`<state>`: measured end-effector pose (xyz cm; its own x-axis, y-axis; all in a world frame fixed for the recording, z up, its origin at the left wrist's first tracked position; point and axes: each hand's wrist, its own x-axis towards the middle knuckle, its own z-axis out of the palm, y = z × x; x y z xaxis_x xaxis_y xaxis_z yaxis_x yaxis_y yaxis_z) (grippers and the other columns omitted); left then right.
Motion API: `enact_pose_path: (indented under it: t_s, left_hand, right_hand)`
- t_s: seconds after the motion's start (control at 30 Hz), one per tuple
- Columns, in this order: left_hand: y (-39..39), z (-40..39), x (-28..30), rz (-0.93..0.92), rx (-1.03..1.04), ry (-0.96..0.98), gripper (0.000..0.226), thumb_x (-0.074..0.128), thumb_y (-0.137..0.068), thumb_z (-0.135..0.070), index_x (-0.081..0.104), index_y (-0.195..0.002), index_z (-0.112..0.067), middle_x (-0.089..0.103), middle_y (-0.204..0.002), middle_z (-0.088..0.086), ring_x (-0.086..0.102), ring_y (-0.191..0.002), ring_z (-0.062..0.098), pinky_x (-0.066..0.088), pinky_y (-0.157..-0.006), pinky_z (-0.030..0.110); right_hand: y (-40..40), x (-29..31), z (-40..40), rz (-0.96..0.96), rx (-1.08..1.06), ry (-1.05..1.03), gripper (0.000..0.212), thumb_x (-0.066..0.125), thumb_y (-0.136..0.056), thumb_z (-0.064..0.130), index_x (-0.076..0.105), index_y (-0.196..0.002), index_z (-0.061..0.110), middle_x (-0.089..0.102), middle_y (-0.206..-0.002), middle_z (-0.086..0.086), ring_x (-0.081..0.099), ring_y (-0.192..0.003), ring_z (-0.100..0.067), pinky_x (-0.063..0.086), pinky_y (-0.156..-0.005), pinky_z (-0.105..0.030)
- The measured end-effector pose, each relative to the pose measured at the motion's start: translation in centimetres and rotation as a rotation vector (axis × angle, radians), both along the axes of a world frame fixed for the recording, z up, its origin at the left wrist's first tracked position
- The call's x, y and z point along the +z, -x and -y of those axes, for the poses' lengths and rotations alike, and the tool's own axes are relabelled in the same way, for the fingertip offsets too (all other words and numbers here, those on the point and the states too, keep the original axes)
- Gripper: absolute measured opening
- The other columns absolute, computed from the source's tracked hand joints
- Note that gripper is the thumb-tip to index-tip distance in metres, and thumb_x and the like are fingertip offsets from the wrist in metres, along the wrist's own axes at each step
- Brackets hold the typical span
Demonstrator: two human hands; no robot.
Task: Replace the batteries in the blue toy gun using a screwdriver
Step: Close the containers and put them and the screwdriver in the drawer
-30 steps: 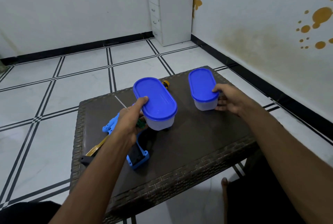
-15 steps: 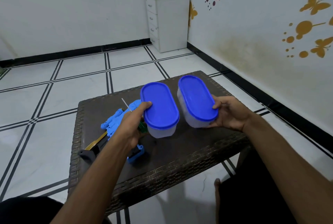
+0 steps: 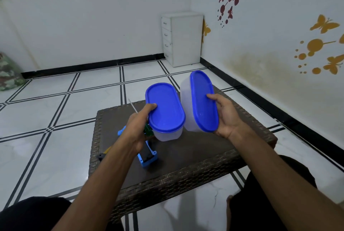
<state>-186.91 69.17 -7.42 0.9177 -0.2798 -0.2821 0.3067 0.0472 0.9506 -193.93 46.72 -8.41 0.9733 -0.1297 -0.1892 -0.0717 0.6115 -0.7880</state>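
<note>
Both hands have lifted the 2 tubs higher, the right hand (image 3: 226, 117) gripping the tilted right tub (image 3: 200, 100), the left hand (image 3: 138, 128) gripping the left tub (image 3: 164, 111) plus a screwdriver (image 3: 133, 107), partly hiding the toy gun (image 3: 147, 156) on the table (image 3: 204, 156).

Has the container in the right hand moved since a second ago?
Yes. The right-hand container has come up off the table and tilted, closer to the other container.

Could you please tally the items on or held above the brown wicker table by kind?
Translucent oval plastic containers with blue lids: 2, one in the left hand's grip, one tilted in the right hand's grip
Blue plastic toy gun: 1
Green-handled screwdriver with thin metal shaft: 1
Partly hidden yellow-and-black object at the table's left edge: 1
Total: 5
</note>
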Motion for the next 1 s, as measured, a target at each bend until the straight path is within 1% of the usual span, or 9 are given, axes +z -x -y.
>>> enact_pose_path:
  t_s: [0.1, 0.2, 0.37, 0.43, 0.53, 0.67, 0.77, 0.93, 1.0]
  left_hand:
    - [0.8, -0.3, 0.8, 0.017, 0.001, 0.019, 0.025, 0.067, -0.085, -0.039, 0.066, -0.098, -0.017, 0.071, -0.109, 0.01, 0.066, -0.105, 0.027, 0.052, -0.089, 0.044]
    - [1.5, -0.7, 1.4, 0.046, 0.01, 0.012, 0.024, 0.067, -0.085, -0.038, 0.066, -0.095, -0.016, 0.071, -0.101, 0.008, 0.064, -0.105, 0.026, 0.05, -0.095, 0.044]
    - [1.5, -1.6, 1.8, 0.076, 0.043, -0.002, 0.023, 0.065, -0.087, -0.037, 0.066, -0.089, -0.015, 0.072, -0.094, 0.006, 0.066, -0.101, 0.025, 0.05, -0.096, 0.043]
    - [1.0, -1.7, 1.6, 0.07, 0.058, -0.002, 0.024, 0.065, -0.086, -0.038, 0.066, -0.09, -0.014, 0.072, -0.097, 0.007, 0.066, -0.103, 0.026, 0.049, -0.098, 0.045]
    - [-0.1, -1.3, 1.0, 0.047, 0.054, 0.02, 0.024, 0.066, -0.086, -0.038, 0.067, -0.093, -0.015, 0.073, -0.1, 0.006, 0.065, -0.105, 0.025, 0.049, -0.1, 0.046]
    - [-1.5, -1.0, -0.2, 0.002, 0.033, 0.023, 0.024, 0.067, -0.086, -0.037, 0.068, -0.095, -0.015, 0.073, -0.102, 0.005, 0.066, -0.104, 0.024, 0.05, -0.1, 0.045]
    - [-3.9, -0.7, -0.9, -0.048, 0.039, -0.012, 0.03, 0.07, -0.083, -0.037, 0.068, -0.093, -0.009, 0.074, -0.103, 0.007, 0.066, -0.105, 0.026, 0.05, -0.098, 0.048]
    - [-8.4, 0.8, -2.0, -0.068, 0.032, -0.033, 0.033, 0.071, -0.083, -0.037, 0.064, -0.101, -0.01, 0.075, -0.1, 0.006, 0.069, -0.101, 0.026, 0.053, -0.089, 0.046]
    - [-10.4, 1.3, -2.5, -0.092, 0.027, -0.021, 0.035, 0.072, -0.082, -0.036, 0.062, -0.105, -0.01, 0.075, -0.102, 0.008, 0.07, -0.1, 0.026, 0.053, -0.087, 0.045]
  right_hand:
    - [0.2, 1.0, -0.9, -0.119, -0.107, 0.12, 0.043, 0.069, -0.086, 0.043, 0.068, -0.117, 0.014, 0.075, -0.097, -0.007, 0.071, -0.079, -0.022, 0.058, -0.058, -0.031]
    - [0.5, 1.6, -1.1, -0.219, -0.141, 0.23, 0.046, 0.069, -0.086, 0.043, 0.061, -0.123, 0.017, 0.072, -0.112, -0.009, 0.069, -0.094, -0.026, 0.057, -0.057, -0.032]
    - [0.9, 2.8, -0.8, -0.211, -0.221, 0.385, 0.044, 0.065, -0.087, 0.039, 0.057, -0.127, 0.021, 0.068, -0.117, -0.008, 0.067, -0.092, -0.025, 0.052, -0.049, -0.026]
    - [0.7, 2.9, -0.6, -0.195, -0.207, 0.413, 0.039, 0.065, -0.088, 0.038, 0.058, -0.124, 0.023, 0.068, -0.117, -0.006, 0.067, -0.094, -0.024, 0.052, -0.051, -0.026]
    - [-0.4, 2.5, -0.1, -0.181, -0.202, 0.463, 0.036, 0.065, -0.089, 0.038, 0.059, -0.122, 0.026, 0.069, -0.116, -0.006, 0.068, -0.1, -0.026, 0.055, -0.059, -0.032]
    - [-2.7, 1.0, -0.1, -0.198, -0.197, 0.48, 0.04, 0.064, -0.088, 0.042, 0.06, -0.125, 0.026, 0.07, -0.116, -0.004, 0.068, -0.103, -0.025, 0.057, -0.068, -0.036]
    - [-4.9, -0.6, 0.0, -0.218, -0.21, 0.541, 0.035, 0.064, -0.089, 0.041, 0.061, -0.121, 0.028, 0.071, -0.115, -0.003, 0.069, -0.101, -0.024, 0.057, -0.073, -0.04]
    - [-8.9, -1.4, 1.5, -0.205, -0.234, 0.622, 0.031, 0.064, -0.09, 0.038, 0.063, -0.12, 0.028, 0.072, -0.11, 0.003, 0.071, -0.095, -0.017, 0.057, -0.066, -0.031]
    - [-10.8, -2.0, 2.4, -0.208, -0.234, 0.628, 0.032, 0.064, -0.09, 0.038, 0.063, -0.121, 0.028, 0.072, -0.111, 0.005, 0.07, -0.096, -0.015, 0.057, -0.07, -0.031]
